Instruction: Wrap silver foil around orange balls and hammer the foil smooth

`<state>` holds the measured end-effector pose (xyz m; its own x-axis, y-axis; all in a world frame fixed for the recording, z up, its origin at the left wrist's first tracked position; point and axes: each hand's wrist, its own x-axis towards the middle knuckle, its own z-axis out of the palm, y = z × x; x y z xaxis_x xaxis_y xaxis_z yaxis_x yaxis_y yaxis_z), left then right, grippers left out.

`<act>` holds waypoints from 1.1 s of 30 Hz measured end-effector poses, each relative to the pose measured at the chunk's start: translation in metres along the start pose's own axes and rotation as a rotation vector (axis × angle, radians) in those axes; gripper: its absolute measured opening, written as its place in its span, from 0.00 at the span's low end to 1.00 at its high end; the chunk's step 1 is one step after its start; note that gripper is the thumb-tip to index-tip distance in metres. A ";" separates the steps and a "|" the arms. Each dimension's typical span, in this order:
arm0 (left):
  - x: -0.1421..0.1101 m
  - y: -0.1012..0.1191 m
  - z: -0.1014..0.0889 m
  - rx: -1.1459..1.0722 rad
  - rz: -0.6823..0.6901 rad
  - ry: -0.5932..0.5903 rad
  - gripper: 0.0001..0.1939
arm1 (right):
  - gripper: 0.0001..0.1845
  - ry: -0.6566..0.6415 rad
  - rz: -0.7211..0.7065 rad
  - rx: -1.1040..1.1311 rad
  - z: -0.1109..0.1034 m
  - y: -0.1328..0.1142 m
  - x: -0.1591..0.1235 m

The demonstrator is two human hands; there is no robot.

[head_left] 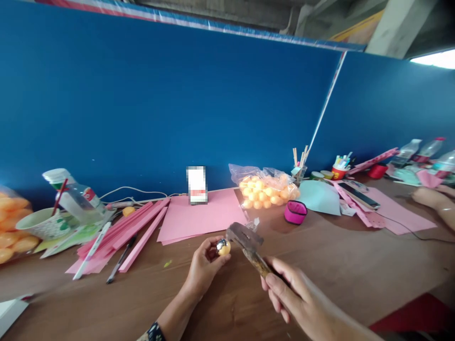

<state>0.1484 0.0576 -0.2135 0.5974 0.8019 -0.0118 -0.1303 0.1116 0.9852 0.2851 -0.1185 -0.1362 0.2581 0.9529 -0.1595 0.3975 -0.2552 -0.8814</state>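
My left hand [204, 266] is closed on a small orange ball [223, 247] with a shiny patch on it, held just above the brown table [337, 255]. My right hand [295, 296] grips the handle of a dark, worn tool [249, 244]; its broad head sits right beside the ball. Both hands hover near the table's front middle.
Pink paper sheets [199, 218] and pink strips [135, 229] lie behind my hands. A plastic bag of orange balls [265, 189] and a pink tape roll [295, 211] sit further back. Bottle [76, 196], bowl [42, 222] at left. Another person's arm [435, 201] rests at right.
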 end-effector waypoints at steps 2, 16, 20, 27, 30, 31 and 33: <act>0.001 0.000 -0.001 0.002 -0.014 0.025 0.25 | 0.14 0.103 -0.050 -0.142 -0.011 0.002 -0.004; 0.001 0.004 0.000 0.052 -0.031 0.079 0.26 | 0.08 0.331 -0.065 -0.776 -0.073 0.089 0.011; -0.001 0.007 0.001 0.066 -0.036 0.089 0.27 | 0.09 0.355 -0.107 -0.893 -0.078 0.101 0.016; -0.003 0.006 0.006 0.039 0.001 0.146 0.29 | 0.09 0.355 -0.138 -0.936 -0.080 0.096 0.026; -0.003 0.006 0.005 0.045 -0.012 0.124 0.28 | 0.10 0.328 -0.144 -0.922 -0.083 0.095 0.028; -0.003 0.007 0.005 0.046 -0.021 0.109 0.27 | 0.10 0.321 -0.143 -0.916 -0.084 0.095 0.029; -0.002 0.008 0.003 0.038 -0.030 0.093 0.26 | 0.10 0.315 -0.140 -0.920 -0.086 0.096 0.030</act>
<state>0.1487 0.0545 -0.2050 0.5246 0.8496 -0.0552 -0.0827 0.1154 0.9899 0.4063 -0.1287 -0.1870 0.3263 0.9311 0.1633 0.9387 -0.2988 -0.1721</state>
